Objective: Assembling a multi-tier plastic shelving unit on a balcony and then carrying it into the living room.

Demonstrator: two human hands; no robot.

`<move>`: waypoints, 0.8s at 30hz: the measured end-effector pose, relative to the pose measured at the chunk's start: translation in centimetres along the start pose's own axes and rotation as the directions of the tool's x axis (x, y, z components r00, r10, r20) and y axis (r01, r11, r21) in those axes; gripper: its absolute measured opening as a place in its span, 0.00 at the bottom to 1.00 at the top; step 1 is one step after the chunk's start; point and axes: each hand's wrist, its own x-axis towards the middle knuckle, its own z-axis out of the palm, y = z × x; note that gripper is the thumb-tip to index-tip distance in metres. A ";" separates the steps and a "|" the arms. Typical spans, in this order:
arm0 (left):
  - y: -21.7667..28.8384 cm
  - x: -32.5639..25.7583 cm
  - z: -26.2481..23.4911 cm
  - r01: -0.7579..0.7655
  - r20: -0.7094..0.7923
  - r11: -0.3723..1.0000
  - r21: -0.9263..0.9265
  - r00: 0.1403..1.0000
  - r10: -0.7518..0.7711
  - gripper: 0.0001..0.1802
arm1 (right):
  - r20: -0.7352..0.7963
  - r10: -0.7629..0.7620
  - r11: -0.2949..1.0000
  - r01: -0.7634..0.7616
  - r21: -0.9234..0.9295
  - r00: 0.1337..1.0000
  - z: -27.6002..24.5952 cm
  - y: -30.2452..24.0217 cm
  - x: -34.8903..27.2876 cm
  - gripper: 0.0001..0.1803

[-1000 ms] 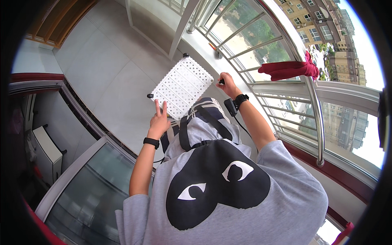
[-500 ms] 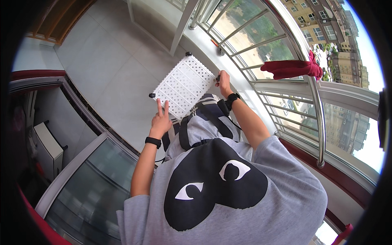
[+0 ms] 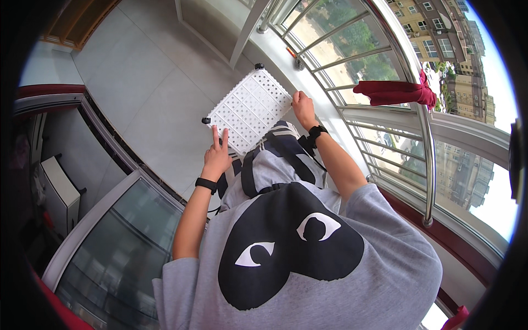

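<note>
A white plastic shelf panel (image 3: 250,110), pierced with star-shaped holes and ribbed, is held tilted above my knees. Black caster wheels show at its far corner (image 3: 259,66) and its left corner (image 3: 206,120). My left hand (image 3: 218,157) grips the panel's near left edge, with two fingers spread against its face and the others curled. At the right corner, my right hand (image 3: 303,109) is closed in a pinch round a black caster, which its fingers now mostly hide. No wheel shows at the corner nearest my lap.
Grey floor tiles (image 3: 159,82) stretch away ahead. A window with metal bars (image 3: 352,55) and a rail bearing a dark red cloth (image 3: 393,93) run along the right. On the left are a sliding glass door (image 3: 126,236) and a white box-shaped unit (image 3: 60,190).
The panel has risen slightly in view with both hands. My right fingers have turned over the right corner, covering the black caster that showed before. The left hand keeps its grip.
</note>
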 end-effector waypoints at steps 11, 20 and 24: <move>0.2 0.0 -0.2 0.044 0.015 0.999 0.021 0.999 -0.044 0.60 | 0.039 -0.051 0.989 0.055 -0.135 0.998 -0.4 -1.3 -1.3 0.15; -0.5 0.4 -0.4 0.049 0.036 0.999 0.015 0.998 -0.049 0.60 | 0.035 -0.005 0.981 -0.002 0.194 0.999 -0.7 0.8 -1.0 0.17; -0.4 0.5 -0.8 0.041 0.046 0.999 0.009 0.998 -0.042 0.60 | 0.041 -0.030 0.978 0.020 0.206 0.999 -0.5 0.7 -1.1 0.17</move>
